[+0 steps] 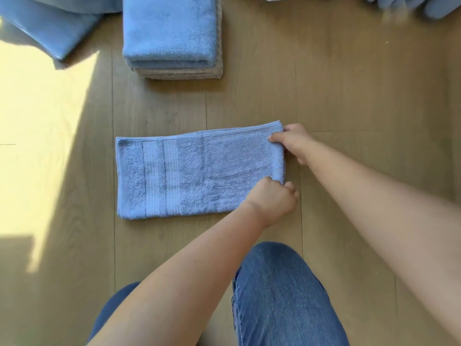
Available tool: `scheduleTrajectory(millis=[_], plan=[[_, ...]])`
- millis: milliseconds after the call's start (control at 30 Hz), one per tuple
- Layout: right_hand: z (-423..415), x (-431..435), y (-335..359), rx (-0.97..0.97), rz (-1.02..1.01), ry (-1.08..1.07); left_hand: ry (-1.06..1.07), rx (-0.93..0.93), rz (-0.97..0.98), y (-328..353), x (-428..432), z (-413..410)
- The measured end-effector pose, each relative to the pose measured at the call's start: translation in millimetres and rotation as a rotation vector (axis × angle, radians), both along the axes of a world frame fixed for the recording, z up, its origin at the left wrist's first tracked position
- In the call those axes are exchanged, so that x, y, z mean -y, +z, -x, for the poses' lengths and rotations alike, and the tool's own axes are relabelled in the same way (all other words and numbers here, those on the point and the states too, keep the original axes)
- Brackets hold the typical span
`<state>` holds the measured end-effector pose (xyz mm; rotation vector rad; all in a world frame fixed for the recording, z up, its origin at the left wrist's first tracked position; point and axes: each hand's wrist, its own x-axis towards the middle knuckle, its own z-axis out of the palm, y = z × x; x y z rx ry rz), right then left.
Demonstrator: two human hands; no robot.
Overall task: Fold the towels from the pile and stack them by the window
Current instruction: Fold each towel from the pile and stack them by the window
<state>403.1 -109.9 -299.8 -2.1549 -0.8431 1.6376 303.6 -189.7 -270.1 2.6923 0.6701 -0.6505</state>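
Probably a home: sunlit wood-plank floor, folded towel stack.

The floor was light wood, made of long boards. A blue towel lay flat on it in the middle, folded into a long shape, with stripes near its left end. Farther back sat a stack of folded towels, blue on top and tan ones at the bottom, well apart from the towel. A blue cloth lay at the far left, near the stack, partly cut off. At the far right a bit of a blue pile showed. A bright sun patch fell on the floor's left side.
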Motion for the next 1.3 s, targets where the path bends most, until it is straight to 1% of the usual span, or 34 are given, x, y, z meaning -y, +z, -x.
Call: scheduleTrajectory(millis=[100,200,267,333,367,467,600,667,700,733,767,800,833,867,933,967,1033,1133,1233,1267,1300], plan=[[21.7,-4.5,21.2,0.027,-0.092,-0.074,0.029,0.253,-0.155,10.5,-4.3,26.2],[57.5,-12.6,46.6,0.081,-0.255,-0.123,0.101,0.528,-0.279,10.4,-5.8,61.7],[89.0,-16.0,61.3,0.087,-0.352,-0.122,0.16,0.679,-0.35,17.8,-8.2,92.4],[125.5,-17.1,71.6,0.089,-0.425,-0.082,0.225,0.779,-0.403,20.2,-7.0,123.7],[144.6,-16.8,74.7,0.091,-0.451,-0.045,0.247,0.785,-0.411,21.7,-4.7,139.6],[199.4,-11.4,76.4,0.116,-0.477,0.105,0.289,0.733,-0.466,22.2,5.5,187.6],[253.1,-0.9,61.8,0.112,-0.438,0.25,0.423,0.588,-0.477,11.1,25.3,249.2],[270.7,4.6,49.8,0.009,-0.384,0.339,0.487,0.469,-0.457,-0.8,36.7,272.0],[276.9,8.3,44.5,-0.041,-0.343,0.404,0.527,0.366,-0.418,-4.2,41.8,280.0],[280.6,12.4,38.2,-0.051,-0.303,0.49,0.57,0.249,-0.354,-8.6,45.9,286.1],[281.7,16.6,32.1,-0.003,-0.284,0.605,0.622,0.1,-0.24,-13.4,50.5,291.1],[279.7,20.5,25.7,0.096,-0.288,0.736,0.691,-0.021,-0.127,-20.8,57.1,294.9],[275.4,24.7,20.8,0.219,-0.306,0.861,0.74,-0.114,-0.022,-25.8,62.8,296.9],[270.2,29.1,17.3,0.343,-0.336,0.966,0.775,-0.176,0.043,-26.0,64.6,297.1],[257.5,37.2,13.5,0.515,-0.427,1.084,0.802,-0.16,0.032,-23.4,63.7,292.6],[250.7,40.2,12.6,0.569,-0.473,1.086,0.808,-0.153,0.023,-22.9,62.4,290.9],[235.9,44.2,10.8,0.649,-0.513,1.023,0.87,-0.063,-0.02,-22.7,57.4,287.7],[213.5,49.6,4.8,0.715,-0.49,0.968,0.935,0.127,-0.176,-23.7,45.3,280.7],[203.1,52.8,-6.2,0.722,-0.521,1.004,0.987,0.23,-0.159,-26.2,31.0,257.0],[203.7,52.0,-9.7,0.723,-0.522,1.032,0.981,0.235,-0.142,-26.2,25.0,247.9],[205.0,51.0,-13.4,0.725,-0.504,1.063,0.964,0.198,-0.102,-29.4,20.2,239.8]])
